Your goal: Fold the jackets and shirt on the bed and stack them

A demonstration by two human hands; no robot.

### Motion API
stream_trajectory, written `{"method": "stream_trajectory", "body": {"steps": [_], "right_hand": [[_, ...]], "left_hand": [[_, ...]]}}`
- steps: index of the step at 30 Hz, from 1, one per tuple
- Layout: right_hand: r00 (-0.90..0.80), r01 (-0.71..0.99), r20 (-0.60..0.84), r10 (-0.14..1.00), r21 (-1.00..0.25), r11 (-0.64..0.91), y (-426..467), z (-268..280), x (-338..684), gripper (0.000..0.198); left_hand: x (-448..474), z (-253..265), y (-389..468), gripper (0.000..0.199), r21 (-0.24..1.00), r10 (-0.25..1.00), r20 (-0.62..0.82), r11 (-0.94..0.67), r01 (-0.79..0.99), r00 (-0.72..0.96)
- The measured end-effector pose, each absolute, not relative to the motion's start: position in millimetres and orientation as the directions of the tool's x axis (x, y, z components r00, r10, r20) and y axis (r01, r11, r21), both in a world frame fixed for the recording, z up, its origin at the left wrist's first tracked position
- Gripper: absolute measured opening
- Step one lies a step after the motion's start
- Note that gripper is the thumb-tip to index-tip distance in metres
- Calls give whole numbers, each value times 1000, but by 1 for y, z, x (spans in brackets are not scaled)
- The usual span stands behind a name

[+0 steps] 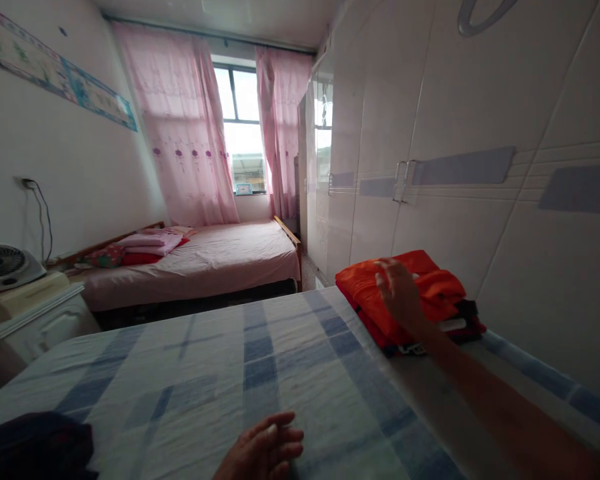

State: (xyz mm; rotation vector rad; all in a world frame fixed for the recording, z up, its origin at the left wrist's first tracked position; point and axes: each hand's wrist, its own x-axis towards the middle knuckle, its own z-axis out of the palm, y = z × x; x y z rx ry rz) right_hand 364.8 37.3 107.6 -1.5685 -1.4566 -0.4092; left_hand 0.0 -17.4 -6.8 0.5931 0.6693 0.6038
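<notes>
Head view:
1. Right hand (pixel 399 293): over the orange cloth (pixel 440 287), palm down, fingers loosely spread and gripping nothing visible; whether it presses on the fabric or hangs just above, I cannot tell.
2. Left hand (pixel 263 450): near the bottom edge, empty, with fingers relaxed and partly curled above the bed (pixel 300 353), well apart from the stack.
3. The orange cloth lies folded on top of a stack of darker folded pieces (pixel 469 313), at the bed's far right, beside the wardrobe (pixel 455 100). A dark bundle (pixel 35 443) sits at the lower left.
4. Step in hand, as I judge it: settling or smoothing the top piece of the stack; a single moment does not show which.
5. A sound next move calls for a flat, light palm that keeps the layers aligned, or two-handed support from beneath should the stack be lifted.
</notes>
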Motion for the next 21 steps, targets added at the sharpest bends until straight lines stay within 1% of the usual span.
{"method": "stream_trajectory", "body": {"steps": [1,2,3,4,5,7,9,11,12,15,17,19,21], "right_hand": [[144,880,771,620,-387,276,27,105,339,35],[83,831,760,645,-410,376,18,101,313,32],[50,778,731,680,-456,433,9,95,288,31],[23,724,680,733,-517,457,1,87,265,29],[11,670,619,786,-587,454,-6,78,245,28],[-7,584,487,873,-707,399,-15,56,217,27],[-32,545,374,927,-771,330,-16,29,207,27],[-95,568,285,954,-771,287,-7,2,207,27],[-121,586,269,955,-758,288,-1,-10,209,28],[-153,630,285,946,-709,315,14,-33,217,29],[-157,646,295,943,-691,324,16,-37,221,30],[-164,656,302,939,-678,333,15,-36,222,31],[-174,672,311,934,-656,344,13,-33,222,32]], "left_hand": [[0,-5,-19,36,669,673,-386,675,-311,631],[0,-3,-20,35,675,681,-379,667,-316,626],[0,0,-23,33,685,696,-362,650,-329,620],[1,2,-26,31,697,713,-335,628,-347,617],[1,3,-28,29,706,728,-302,604,-369,615],[1,5,-33,27,709,734,-244,581,-400,634],[1,2,-35,28,704,732,-202,570,-423,651],[1,-3,-34,31,706,739,-160,549,-448,654],[2,-6,-33,33,709,744,-143,537,-457,652],[7,-7,-31,40,732,762,-138,509,-453,633],[8,-1,-29,36,783,790,-176,474,-402,587],[0,12,-27,28,905,866,-184,334,-264,466],[-22,27,-23,27,989,949,-100,128,-74,297]]}}
